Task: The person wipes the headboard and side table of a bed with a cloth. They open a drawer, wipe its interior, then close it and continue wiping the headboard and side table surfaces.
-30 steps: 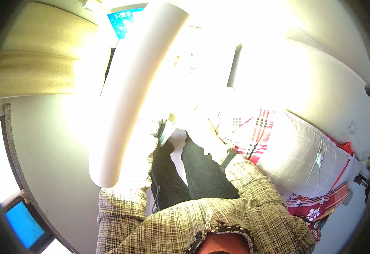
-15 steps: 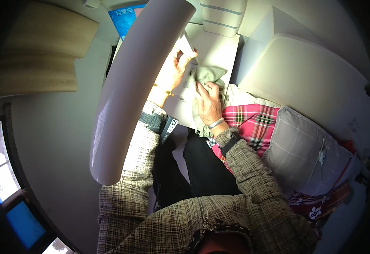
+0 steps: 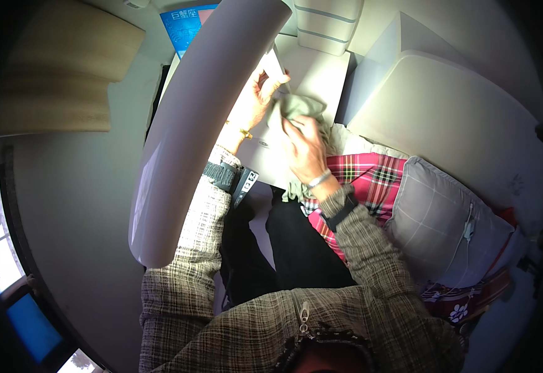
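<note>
A pale grey-green cloth (image 3: 301,107) is bunched under my right hand (image 3: 307,148), whose fingers are closed on it. The cloth lies over the white tabletop (image 3: 321,71), and its loose end hangs past the front edge. To the left, in the lamp's glare, my left hand (image 3: 251,105) grips the edge of a white flat-sided object (image 3: 274,64); its kind cannot be made out. A large, curved white lamp head (image 3: 206,137) hides most of that object and part of my left forearm.
White stacked drawers (image 3: 326,25) stand at the table's back, beside a blue printed sheet (image 3: 181,28). On the right are a red plaid cloth (image 3: 368,180), a grey checked cushion (image 3: 448,224) and a large pale rounded panel (image 3: 439,112). A dark-framed window (image 3: 1,242) is at far left.
My right hand, now slightly blurred, has shifted a little up and left with the cloth, which covers more of the tabletop beside my left hand. The left hand has barely moved.
</note>
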Tool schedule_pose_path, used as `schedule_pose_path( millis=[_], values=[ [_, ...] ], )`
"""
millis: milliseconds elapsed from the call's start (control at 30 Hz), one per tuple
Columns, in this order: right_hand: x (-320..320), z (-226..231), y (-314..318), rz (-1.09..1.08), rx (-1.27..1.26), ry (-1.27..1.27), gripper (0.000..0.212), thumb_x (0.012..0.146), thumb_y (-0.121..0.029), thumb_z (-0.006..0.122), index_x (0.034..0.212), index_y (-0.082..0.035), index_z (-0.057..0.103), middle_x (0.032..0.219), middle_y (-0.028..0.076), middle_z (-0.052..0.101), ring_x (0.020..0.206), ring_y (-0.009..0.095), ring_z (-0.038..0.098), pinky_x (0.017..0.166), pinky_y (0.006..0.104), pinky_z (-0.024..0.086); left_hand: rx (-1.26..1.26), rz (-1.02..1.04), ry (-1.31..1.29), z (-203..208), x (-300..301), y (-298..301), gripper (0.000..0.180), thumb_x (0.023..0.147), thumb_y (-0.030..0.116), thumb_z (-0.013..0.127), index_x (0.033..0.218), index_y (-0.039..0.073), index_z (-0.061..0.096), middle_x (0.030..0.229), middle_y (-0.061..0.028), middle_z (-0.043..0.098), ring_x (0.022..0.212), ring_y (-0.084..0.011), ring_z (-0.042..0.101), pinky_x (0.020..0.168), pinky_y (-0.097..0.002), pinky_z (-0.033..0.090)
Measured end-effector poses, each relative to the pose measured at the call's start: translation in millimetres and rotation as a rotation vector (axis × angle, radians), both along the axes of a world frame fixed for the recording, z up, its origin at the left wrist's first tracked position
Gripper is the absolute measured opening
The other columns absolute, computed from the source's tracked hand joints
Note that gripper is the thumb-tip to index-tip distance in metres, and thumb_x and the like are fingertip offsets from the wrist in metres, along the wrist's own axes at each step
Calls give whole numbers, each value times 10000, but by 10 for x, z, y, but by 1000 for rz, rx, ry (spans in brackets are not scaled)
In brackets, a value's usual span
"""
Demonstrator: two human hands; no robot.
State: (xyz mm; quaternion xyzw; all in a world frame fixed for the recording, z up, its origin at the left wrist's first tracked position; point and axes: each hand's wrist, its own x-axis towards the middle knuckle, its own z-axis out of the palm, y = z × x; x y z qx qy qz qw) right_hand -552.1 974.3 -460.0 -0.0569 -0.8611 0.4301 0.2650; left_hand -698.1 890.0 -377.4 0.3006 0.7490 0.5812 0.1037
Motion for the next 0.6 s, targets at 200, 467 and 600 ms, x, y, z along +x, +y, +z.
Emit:
schedule_pose_path(
  millis=[200, 467, 600],
  values=[
    [-110, 12, -67, 97, 305, -113, 364, 801, -155, 622, 1162, -110, 625, 1028, 106, 514, 943, 286, 563, 728, 381, 519, 60, 15, -47, -8, 20, 6, 157, 900, 113, 661, 1036, 41, 633, 990, -54, 699, 952, -126, 644, 857, -288, 514],
    [526, -159, 191, -94, 120, -176, 365, 775, -42, 585, 1128, -85, 663, 1083, 185, 543, 949, 355, 583, 798, 408, 509, 35, 40, -47, 1, 35, 39, 170, 896, 133, 669, 1036, 45, 629, 996, -50, 705, 972, -130, 647, 871, -284, 509],
    [544, -142, 266, -157, -3, -94, 367, 782, -46, 548, 1138, 2, 623, 1078, 226, 531, 996, 390, 552, 867, 422, 469, 54, 1, -81, -56, 10, 27, 218, 902, 119, 660, 1101, 46, 606, 1045, -59, 694, 1016, -137, 637, 906, -292, 494]
  ],
)
